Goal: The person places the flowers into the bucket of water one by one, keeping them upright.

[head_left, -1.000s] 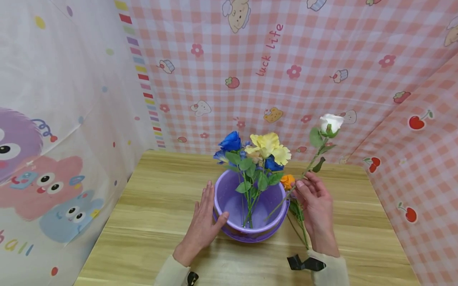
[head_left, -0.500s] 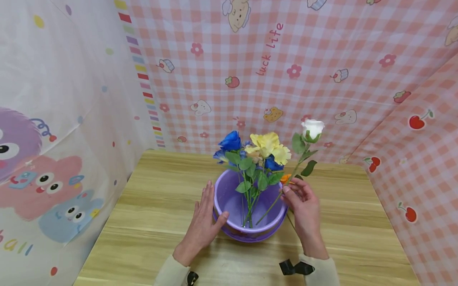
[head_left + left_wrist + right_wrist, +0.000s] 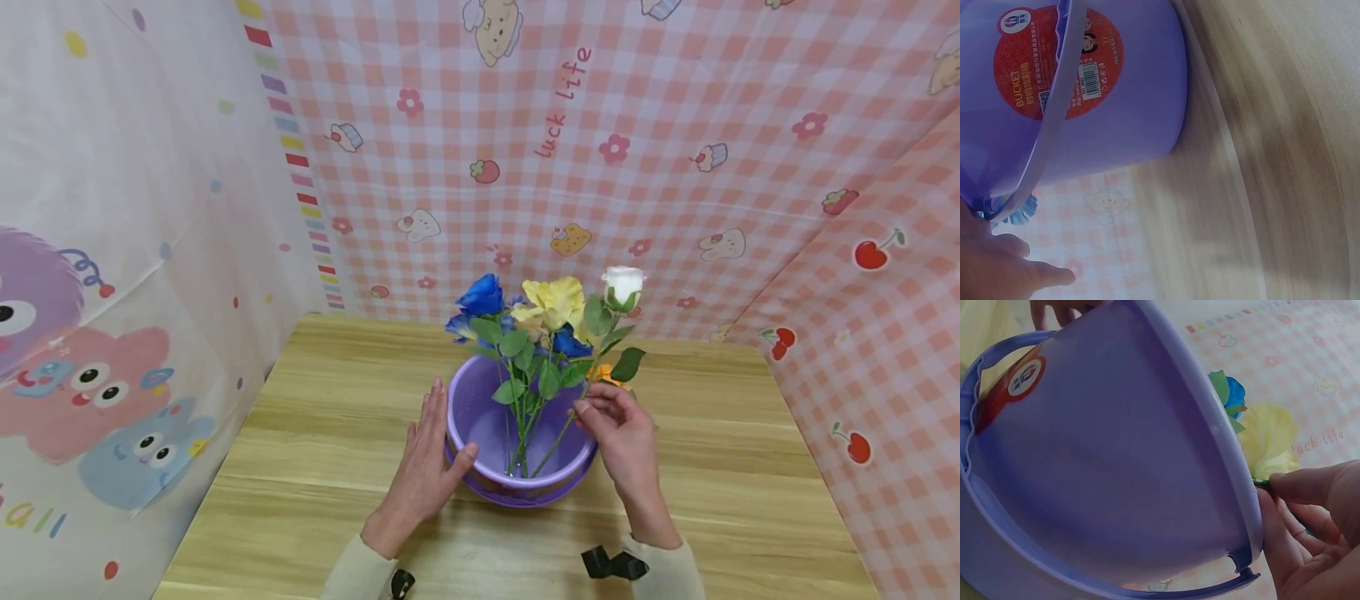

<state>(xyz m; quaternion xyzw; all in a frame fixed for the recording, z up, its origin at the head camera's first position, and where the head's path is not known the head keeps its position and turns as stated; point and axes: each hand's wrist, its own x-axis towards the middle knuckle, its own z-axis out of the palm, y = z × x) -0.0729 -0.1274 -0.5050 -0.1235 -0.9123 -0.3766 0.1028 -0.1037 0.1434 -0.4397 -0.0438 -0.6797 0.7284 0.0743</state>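
Head view. Round lilac plastic bucket (image 3: 480, 421) stands mid-way across the pale wood-grain surface (image 3: 300, 467), holding blue roses (image 3: 482, 296) and a pale yellow bloom (image 3: 557, 300) on green stems. Right hand (image 3: 621, 433) sits at the bucket's right rim, thumb and fingertips pinched on the stem of a white rose with green leaves (image 3: 622, 285). That stem's long axis runs on a slant: bloom up and right above the hand, foot down and left inside the bucket, close to the other stems. The right hand is on it; the left is across the bucket. Left hand (image 3: 423, 471) lies with straight fingers against the bucket's left outer wall, thumb at the rim, holding nothing. A small orange flower (image 3: 603, 375) shows just behind the right hand's fingers. Pink checked backdrop reads "luck life".

Left wrist view. Bucket wall (image 3: 1116, 94) and its lowered handle fill the frame, blurred. Round red label reads "BUCKET" in yellow, with a barcode; smaller print not legible. Fingers (image 3: 997, 269) at lower left.

Right wrist view. Bucket interior (image 3: 1097, 462) close up, red label showing through the wall. Right hand's fingers (image 3: 1310, 487) pinch something dark green at the rim, probably the stem, though little of it shows. "luck life" again on the cloth.
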